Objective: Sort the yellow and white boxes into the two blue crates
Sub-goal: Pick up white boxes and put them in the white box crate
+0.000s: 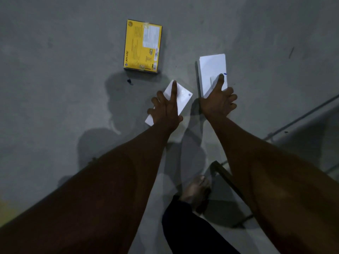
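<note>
Head view looks down past our bare foot (197, 189) to the grey floor (64, 70). Our left hand (166, 110) clasps the small white box (182, 94), one finger laid along its top and the others curled over its edge. Just beside it, our right hand (217, 102) grips the near end of the large white box (211, 70) the same way. We should pinch both firmly and carry them level. Farther out lies the yellow box (143, 45), untouched. No blue crates show, so we must look for them.
</note>
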{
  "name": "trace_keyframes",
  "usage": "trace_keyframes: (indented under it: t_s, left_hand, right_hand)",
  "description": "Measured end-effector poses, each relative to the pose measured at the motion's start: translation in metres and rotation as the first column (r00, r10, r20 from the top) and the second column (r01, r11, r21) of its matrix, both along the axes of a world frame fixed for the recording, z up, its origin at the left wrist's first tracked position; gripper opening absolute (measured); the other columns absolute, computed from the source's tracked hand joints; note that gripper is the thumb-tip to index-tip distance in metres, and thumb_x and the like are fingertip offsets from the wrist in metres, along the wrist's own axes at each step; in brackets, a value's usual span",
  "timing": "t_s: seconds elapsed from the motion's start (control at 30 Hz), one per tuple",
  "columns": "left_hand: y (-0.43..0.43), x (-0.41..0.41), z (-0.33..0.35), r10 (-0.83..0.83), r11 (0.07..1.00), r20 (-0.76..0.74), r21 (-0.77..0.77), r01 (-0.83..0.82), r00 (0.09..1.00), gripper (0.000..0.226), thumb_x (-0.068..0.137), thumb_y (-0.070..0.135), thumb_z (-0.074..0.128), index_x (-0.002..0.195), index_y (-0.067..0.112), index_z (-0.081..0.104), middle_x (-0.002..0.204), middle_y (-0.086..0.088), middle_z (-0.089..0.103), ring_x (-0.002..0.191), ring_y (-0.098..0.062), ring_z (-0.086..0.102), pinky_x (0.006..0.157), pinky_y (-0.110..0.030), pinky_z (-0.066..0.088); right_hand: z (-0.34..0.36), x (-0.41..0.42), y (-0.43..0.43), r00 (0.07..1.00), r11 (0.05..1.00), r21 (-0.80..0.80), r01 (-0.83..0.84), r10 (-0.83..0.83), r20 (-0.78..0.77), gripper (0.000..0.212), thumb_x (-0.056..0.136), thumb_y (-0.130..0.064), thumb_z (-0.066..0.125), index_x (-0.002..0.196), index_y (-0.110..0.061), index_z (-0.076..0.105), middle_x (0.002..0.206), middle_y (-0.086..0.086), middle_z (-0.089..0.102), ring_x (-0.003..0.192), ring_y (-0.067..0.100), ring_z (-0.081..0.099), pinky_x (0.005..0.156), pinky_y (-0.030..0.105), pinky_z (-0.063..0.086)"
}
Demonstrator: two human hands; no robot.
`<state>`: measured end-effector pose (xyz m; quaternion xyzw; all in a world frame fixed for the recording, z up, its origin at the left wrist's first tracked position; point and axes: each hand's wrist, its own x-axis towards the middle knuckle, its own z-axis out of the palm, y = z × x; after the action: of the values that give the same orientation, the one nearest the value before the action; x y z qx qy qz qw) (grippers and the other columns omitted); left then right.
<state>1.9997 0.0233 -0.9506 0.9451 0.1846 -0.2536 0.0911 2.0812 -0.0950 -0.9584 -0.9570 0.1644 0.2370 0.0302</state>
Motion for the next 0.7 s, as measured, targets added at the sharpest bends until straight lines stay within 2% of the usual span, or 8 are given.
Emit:
trace_keyframes:
  t_s: [0.1, 0.2, 0.27, 0.33, 0.4, 0.5, 0.57, 0.7]
  left_hand:
    - [0.005, 0.001, 0.009, 0.031, 1.0, -0.031, -0.003, -0.031, 0.999, 0.114, 0.071, 0.059, 0.071, 0.156, 0.027, 0.002, 0.131, -0.025, 0.041, 0.104, -0.037, 0.05, 0.067, -0.043, 0.047]
    - [0.021, -0.003, 0.043, 0.252, 0.963, 0.04, -0.112, -0.247, 0.967, 0.106, 0.067, 0.061, 0.066, 0.155, 0.026, 0.019, 0.117, -0.021, 0.052, 0.091, -0.035, 0.056, 0.061, -0.039, 0.047]
    - [0.038, 0.001, 0.074, 0.517, 0.741, -0.124, -0.431, -0.515, 0.847, 0.102, 0.077, 0.053, 0.067, 0.155, 0.033, 0.005, 0.133, -0.023, 0.043, 0.115, -0.041, 0.05, 0.088, -0.048, 0.047]
    - [0.064, 0.001, 0.112, 0.727, 0.348, -0.299, -0.615, -0.707, 0.618, 0.096, 0.076, 0.049, 0.065, 0.154, 0.035, 0.01, 0.14, -0.02, 0.043, 0.124, -0.038, 0.049, 0.101, -0.045, 0.043]
    - [0.088, -0.005, 0.167, 0.816, 0.074, -0.372, -0.691, -0.719, 0.442, 0.083, 0.068, 0.044, 0.063, 0.145, 0.031, 0.035, 0.131, -0.011, 0.054, 0.115, -0.031, 0.056, 0.097, -0.04, 0.046]
    - [0.127, -0.02, 0.27, 0.771, -0.273, -0.556, -0.73, -0.627, 0.312, 0.056, 0.066, 0.032, 0.059, 0.12, 0.016, 0.054, 0.089, -0.01, 0.061, 0.074, -0.024, 0.064, 0.064, -0.029, 0.053]
    - [0.157, -0.033, 0.35, 0.729, -0.39, -0.626, -0.712, -0.584, 0.278, 0.041, 0.079, 0.028, 0.057, 0.115, 0.009, 0.054, 0.074, -0.009, 0.06, 0.054, -0.016, 0.063, 0.048, -0.02, 0.048]
    - [0.213, -0.059, 0.495, 0.731, -0.468, -0.645, -0.711, -0.525, 0.223, 0.049, 0.064, 0.034, 0.056, 0.106, 0.009, 0.056, 0.08, -0.011, 0.059, 0.066, -0.024, 0.058, 0.059, -0.03, 0.046]
  right_hand:
    - [0.013, -0.003, 0.009, 0.996, 0.996, 0.028, 0.085, -0.085, -0.027, 0.102, 0.074, -0.06, 0.07, 0.151, -0.034, 0.008, 0.144, 0.023, 0.029, 0.126, 0.041, 0.035, 0.1, 0.053, 0.033]
    - [0.049, -0.014, 0.03, 0.971, 0.956, 0.173, 0.238, -0.238, -0.022, 0.086, 0.083, -0.055, 0.06, 0.151, -0.033, 0.012, 0.144, 0.02, 0.024, 0.124, 0.042, 0.037, 0.102, 0.053, 0.033]
    - [0.085, -0.018, 0.05, 0.921, 0.86, 0.339, 0.382, -0.387, -0.056, 0.077, 0.087, -0.049, 0.056, 0.15, -0.035, 0.014, 0.14, 0.018, 0.027, 0.119, 0.042, 0.042, 0.1, 0.05, 0.037]
    - [0.132, -0.02, 0.07, 0.832, 0.697, 0.482, 0.531, -0.536, -0.142, 0.071, 0.087, -0.043, 0.056, 0.149, -0.037, 0.02, 0.135, 0.017, 0.03, 0.111, 0.038, 0.048, 0.097, 0.043, 0.041]
    - [0.185, -0.023, 0.092, 0.739, 0.484, 0.615, 0.622, -0.624, -0.255, 0.072, 0.08, -0.038, 0.06, 0.145, -0.036, 0.031, 0.129, 0.016, 0.039, 0.099, 0.032, 0.05, 0.096, 0.039, 0.046]
    - [0.278, -0.03, 0.123, 0.639, 0.166, 0.712, 0.682, -0.609, -0.47, 0.08, 0.049, -0.04, 0.062, 0.127, -0.026, 0.053, 0.101, 0.008, 0.055, 0.085, 0.024, 0.055, 0.082, 0.039, 0.051]
    - [0.355, -0.037, 0.146, 0.598, 0.033, 0.695, 0.718, -0.54, -0.592, 0.075, 0.042, -0.041, 0.06, 0.116, -0.027, 0.057, 0.09, 0.004, 0.056, 0.075, 0.024, 0.056, 0.067, 0.031, 0.05]
    - [0.498, -0.049, 0.19, 0.595, -0.107, 0.689, 0.717, -0.42, -0.685, 0.072, 0.055, -0.037, 0.059, 0.125, -0.025, 0.055, 0.095, 0.005, 0.061, 0.081, 0.025, 0.058, 0.07, 0.033, 0.05]
